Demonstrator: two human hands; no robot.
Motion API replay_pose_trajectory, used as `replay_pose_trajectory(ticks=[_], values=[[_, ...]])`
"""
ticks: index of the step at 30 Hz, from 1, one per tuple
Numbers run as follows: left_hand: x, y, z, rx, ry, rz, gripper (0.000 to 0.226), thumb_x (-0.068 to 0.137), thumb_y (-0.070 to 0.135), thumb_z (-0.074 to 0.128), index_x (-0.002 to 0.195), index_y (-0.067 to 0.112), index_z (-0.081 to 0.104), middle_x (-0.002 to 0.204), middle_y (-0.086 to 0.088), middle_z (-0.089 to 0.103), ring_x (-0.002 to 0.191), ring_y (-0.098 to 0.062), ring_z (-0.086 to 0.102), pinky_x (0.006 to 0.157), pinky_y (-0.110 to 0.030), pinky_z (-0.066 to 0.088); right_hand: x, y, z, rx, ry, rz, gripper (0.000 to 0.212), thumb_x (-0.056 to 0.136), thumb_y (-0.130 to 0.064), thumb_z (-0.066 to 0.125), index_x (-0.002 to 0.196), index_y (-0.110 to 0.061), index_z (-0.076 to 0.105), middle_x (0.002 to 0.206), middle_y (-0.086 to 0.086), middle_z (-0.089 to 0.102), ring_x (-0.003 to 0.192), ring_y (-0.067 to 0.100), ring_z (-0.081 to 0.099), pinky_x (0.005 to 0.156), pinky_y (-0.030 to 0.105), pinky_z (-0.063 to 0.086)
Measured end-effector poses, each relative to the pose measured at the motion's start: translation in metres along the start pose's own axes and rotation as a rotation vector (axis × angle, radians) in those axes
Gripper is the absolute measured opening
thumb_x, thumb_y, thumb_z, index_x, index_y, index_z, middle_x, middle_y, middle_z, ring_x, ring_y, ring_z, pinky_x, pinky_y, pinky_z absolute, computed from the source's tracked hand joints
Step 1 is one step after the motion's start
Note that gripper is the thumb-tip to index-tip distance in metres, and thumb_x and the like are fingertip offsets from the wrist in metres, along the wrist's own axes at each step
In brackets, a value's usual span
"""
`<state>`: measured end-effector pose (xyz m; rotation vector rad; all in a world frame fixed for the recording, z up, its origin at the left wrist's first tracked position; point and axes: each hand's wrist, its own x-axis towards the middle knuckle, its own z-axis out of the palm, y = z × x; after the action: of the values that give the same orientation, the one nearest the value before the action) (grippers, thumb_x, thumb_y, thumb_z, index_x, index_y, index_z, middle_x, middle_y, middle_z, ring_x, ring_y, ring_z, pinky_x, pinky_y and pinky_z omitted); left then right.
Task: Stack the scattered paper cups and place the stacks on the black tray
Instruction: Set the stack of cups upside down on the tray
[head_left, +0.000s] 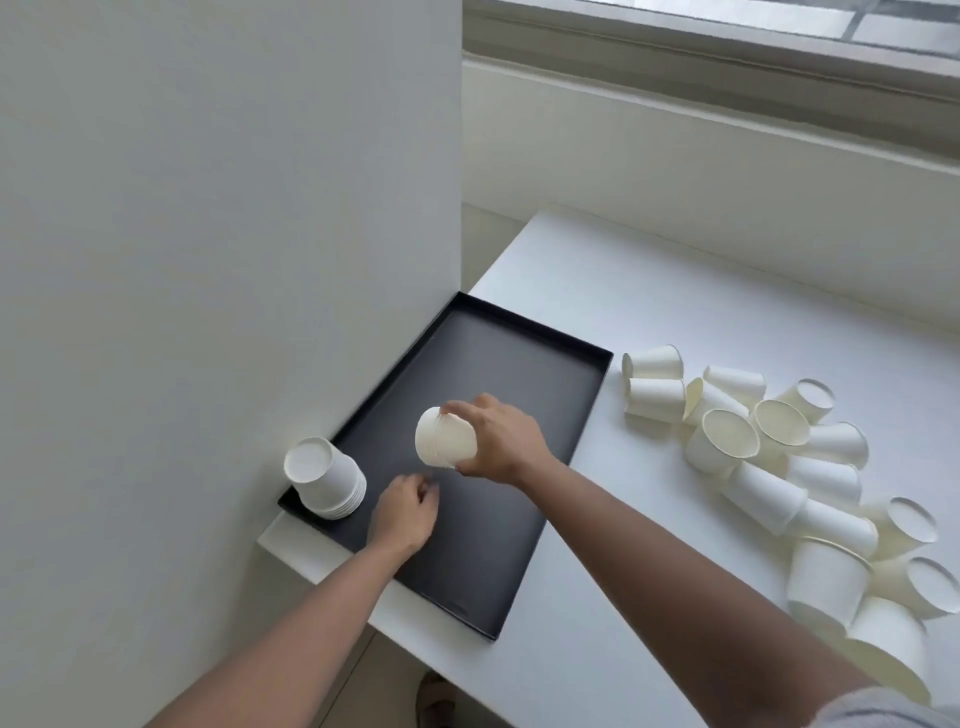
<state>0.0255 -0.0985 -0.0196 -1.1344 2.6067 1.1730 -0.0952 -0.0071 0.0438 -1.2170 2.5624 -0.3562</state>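
A black tray (519, 519) lies on the white table's left side. One stack of white paper cups (324, 480) stands upside down in the tray's near-left corner. My right hand (498, 441) grips a second stack of cups (441, 437), tilted on its side above the tray's middle. My left hand (408, 512) hovers over the tray just below that stack, fingers loosely curled and holding nothing. Several scattered loose cups (779, 457) lie on the table to the right of the tray.
A grey wall (234, 208) rises directly along the tray's left edge. The white table (675, 301) stretches back toward a window sill (727, 130). The table's near edge runs just below the tray.
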Motion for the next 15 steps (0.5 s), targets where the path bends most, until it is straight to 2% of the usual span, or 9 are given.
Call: replay_pose_trajectory(ticks=[2,4,7,10,12,15], values=[[-0.005,-0.011,-0.005,0.273,0.002,0.097,0.037,0.092,0.026,0.046,0.127,0.015,0.054,0.123,-0.01,0.053,0.116,-0.029,0.051,0.091,-0.037,0.045,0.013,-0.017,-0.002,-0.196,-0.047,-0.121,0.065,0.073,-0.029,0.071,0.131,-0.033,0.041,0.12,0.007,0.05,0.101,0.031,0.056,0.068,0.034,0.043],[-0.01,-0.02,-0.009,0.449,0.014,0.167,0.042,0.09,0.025,0.045,0.131,0.015,0.049,0.126,-0.009,0.048,0.116,-0.027,0.049,0.092,-0.036,0.045,0.023,-0.034,-0.002,-0.38,-0.085,-0.22,0.059,0.077,-0.023,0.069,0.13,-0.028,0.044,0.12,0.009,0.047,0.099,0.031,0.056,0.065,0.034,0.04],[-0.014,-0.033,-0.013,0.527,-0.007,0.233,0.049,0.091,0.023,0.042,0.139,0.013,0.039,0.141,-0.008,0.037,0.127,-0.024,0.04,0.101,-0.033,0.039,0.035,-0.053,0.001,-0.566,-0.106,-0.311,0.046,0.083,-0.014,0.06,0.127,-0.023,0.048,0.121,0.01,0.043,0.098,0.029,0.053,0.063,0.034,0.036],[-0.014,-0.043,-0.014,0.565,-0.077,0.267,0.055,0.094,0.021,0.037,0.147,0.014,0.024,0.157,-0.004,0.015,0.141,-0.017,0.022,0.112,-0.029,0.027,0.046,-0.063,0.003,-0.685,-0.089,-0.387,0.038,0.089,-0.011,0.051,0.126,-0.021,0.049,0.121,0.01,0.044,0.102,0.027,0.05,0.067,0.033,0.036],[-0.013,-0.046,-0.014,0.604,-0.103,0.278,0.056,0.096,0.021,0.033,0.149,0.014,0.016,0.159,-0.003,0.008,0.144,-0.014,0.015,0.114,-0.027,0.021,0.054,-0.068,0.004,-0.715,-0.059,-0.457,0.033,0.091,-0.009,0.046,0.123,-0.017,0.048,0.117,0.009,0.05,0.104,0.026,0.049,0.069,0.032,0.035],[-0.01,-0.046,-0.014,0.652,-0.119,0.301,0.055,0.097,0.019,0.03,0.149,0.012,0.014,0.159,-0.007,0.007,0.145,-0.016,0.013,0.116,-0.027,0.016,0.063,-0.072,0.005,-0.66,-0.038,-0.524,0.03,0.093,-0.007,0.041,0.123,-0.011,0.043,0.118,0.009,0.053,0.108,0.026,0.049,0.076,0.032,0.04]])
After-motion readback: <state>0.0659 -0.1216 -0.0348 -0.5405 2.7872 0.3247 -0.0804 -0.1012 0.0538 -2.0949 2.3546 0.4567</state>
